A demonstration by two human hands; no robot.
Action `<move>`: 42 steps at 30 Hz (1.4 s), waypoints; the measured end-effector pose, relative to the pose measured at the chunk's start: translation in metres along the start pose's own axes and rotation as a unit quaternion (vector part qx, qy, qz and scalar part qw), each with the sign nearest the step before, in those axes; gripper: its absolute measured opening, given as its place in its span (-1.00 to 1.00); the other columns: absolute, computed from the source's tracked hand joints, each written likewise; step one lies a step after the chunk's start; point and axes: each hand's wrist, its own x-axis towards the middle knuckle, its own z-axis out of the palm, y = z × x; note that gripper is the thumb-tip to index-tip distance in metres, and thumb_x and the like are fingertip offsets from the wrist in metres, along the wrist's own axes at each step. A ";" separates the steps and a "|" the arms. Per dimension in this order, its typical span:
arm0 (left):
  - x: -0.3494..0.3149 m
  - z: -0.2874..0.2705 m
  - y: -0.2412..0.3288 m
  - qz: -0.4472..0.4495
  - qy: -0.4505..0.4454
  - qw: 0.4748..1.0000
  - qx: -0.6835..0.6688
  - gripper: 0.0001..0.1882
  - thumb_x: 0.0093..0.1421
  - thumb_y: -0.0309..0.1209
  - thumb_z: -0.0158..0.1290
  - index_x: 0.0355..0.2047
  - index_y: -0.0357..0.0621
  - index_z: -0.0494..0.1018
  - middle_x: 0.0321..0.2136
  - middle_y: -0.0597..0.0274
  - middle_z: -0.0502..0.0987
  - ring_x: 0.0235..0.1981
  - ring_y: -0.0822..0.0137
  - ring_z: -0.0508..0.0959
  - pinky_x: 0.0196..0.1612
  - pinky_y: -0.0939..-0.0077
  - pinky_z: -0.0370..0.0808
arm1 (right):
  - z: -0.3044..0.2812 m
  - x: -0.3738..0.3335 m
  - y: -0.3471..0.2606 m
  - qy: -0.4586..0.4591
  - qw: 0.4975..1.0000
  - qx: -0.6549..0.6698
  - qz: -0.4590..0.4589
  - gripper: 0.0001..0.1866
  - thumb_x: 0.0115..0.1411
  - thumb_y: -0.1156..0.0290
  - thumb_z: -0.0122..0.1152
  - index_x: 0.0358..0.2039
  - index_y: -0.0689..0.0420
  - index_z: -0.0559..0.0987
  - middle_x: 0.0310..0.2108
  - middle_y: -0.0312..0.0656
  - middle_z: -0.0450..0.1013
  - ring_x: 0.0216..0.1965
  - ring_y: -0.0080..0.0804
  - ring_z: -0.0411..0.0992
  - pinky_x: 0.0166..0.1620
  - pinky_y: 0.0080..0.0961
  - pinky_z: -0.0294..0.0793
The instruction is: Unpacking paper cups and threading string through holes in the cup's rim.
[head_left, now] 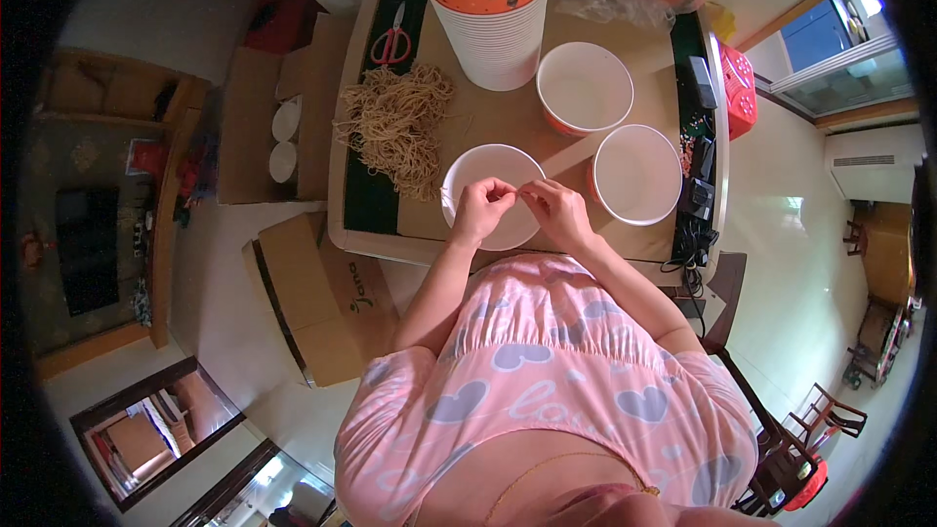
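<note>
The left hand (486, 207) and the right hand (554, 210) come together above a white paper tub (505, 164) that stands upright by the near edge of the worktop (367, 205), around the middle of that edge. Thumb and forefinger of each hand are drawn together in a pinch, the two sets of fingertips almost meeting over the tub's opening. Whatever may be between them is too small to make out, so I cannot tell whether either hand grasps something; nor can I tell whether they touch the rim.

To the right of this tub, a second open tub (637, 176) stands toward the right edge, and a third open tub (585, 86) sits just beyond it, farther from the near edge. A tall stack of tubs (490, 44), white with orange printed sides, rises toward the far edge. Along the left edge lies a loose heap of tan twine (398, 127), with red-handled scissors (391, 45) beyond it, near the far left corner. A cardboard sheet (656, 63) covers the middle of the worktop. Black power adapters (696, 197) lie along the right edge, their cables (691, 275) hanging by the near right corner.
</note>
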 end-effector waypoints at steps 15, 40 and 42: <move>-0.012 -0.012 0.012 -0.101 -0.099 0.975 -0.172 -0.94 0.12 -0.47 0.07 -0.38 -0.16 0.49 -0.54 0.46 0.46 -0.60 0.69 0.32 -0.56 0.82 0.24 | -0.006 0.001 0.000 -0.001 0.999 0.020 -0.031 -0.90 0.09 0.43 0.13 -0.36 0.13 0.53 -0.42 -0.09 0.47 -0.42 -0.08 0.47 -0.38 -0.29 0.47; -0.033 -0.007 0.067 -0.002 -0.149 0.989 -0.023 -0.85 0.18 -0.45 0.02 -0.46 -0.24 0.52 -0.58 0.42 0.48 -0.53 0.63 0.36 -0.44 0.72 0.30 | -0.028 -0.014 -0.014 0.048 0.997 0.009 -0.062 -0.92 0.00 0.53 0.23 -0.45 0.17 0.52 -0.47 -0.13 0.35 -0.47 -0.16 0.40 -0.44 -0.35 0.40; -0.036 -0.008 0.069 0.012 -0.155 0.987 -0.034 -0.86 0.18 -0.46 0.02 -0.46 -0.25 0.51 -0.57 0.41 0.49 -0.51 0.63 0.37 -0.41 0.72 0.33 | -0.025 -0.016 -0.011 0.059 0.998 0.004 -0.022 -0.91 0.00 0.55 0.23 -0.44 0.18 0.51 -0.49 -0.12 0.33 -0.49 -0.16 0.38 -0.46 -0.34 0.39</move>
